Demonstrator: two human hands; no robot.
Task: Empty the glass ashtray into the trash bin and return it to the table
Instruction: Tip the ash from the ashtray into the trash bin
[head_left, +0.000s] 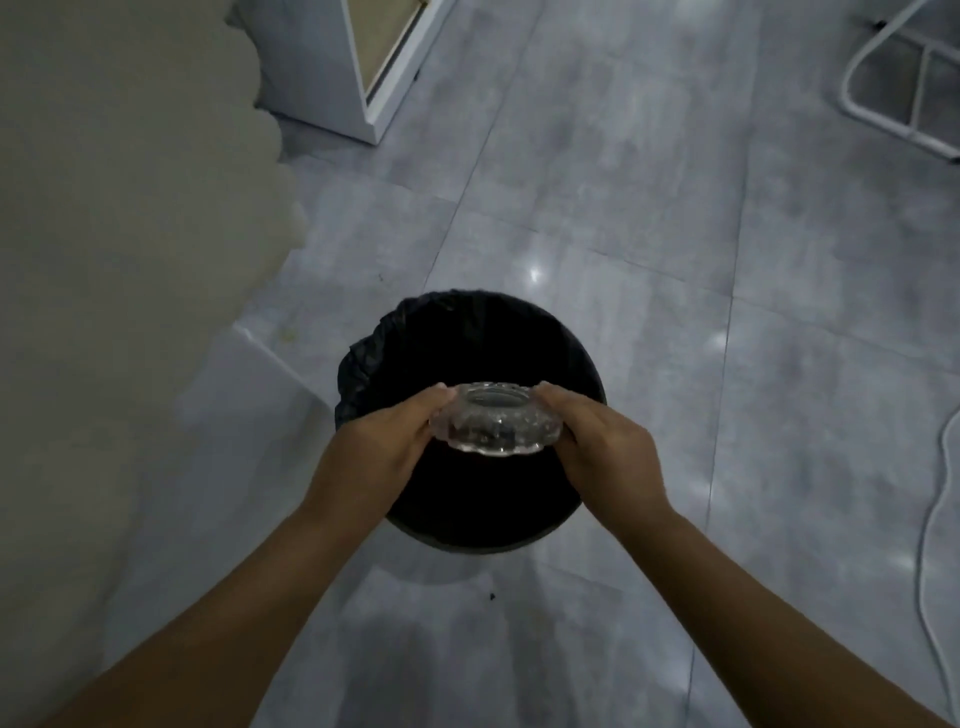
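Observation:
A clear glass ashtray (496, 420) with a scalloped rim hangs over the open mouth of the round trash bin (363, 364), which has a black bag lining. My left hand (387, 441) grips the ashtray's left edge and my right hand (605, 447) grips its right edge. The ashtray looks tilted, its opening facing away and down toward the bin. What is inside the bin is too dark to make out.
The bin stands on a grey tiled floor (649, 218). A beige scalloped-edged surface (130, 182) fills the left. A white cabinet (358, 67) stands at the back, a white metal frame (904, 98) at the top right, and a white cable (935, 519) runs along the right edge.

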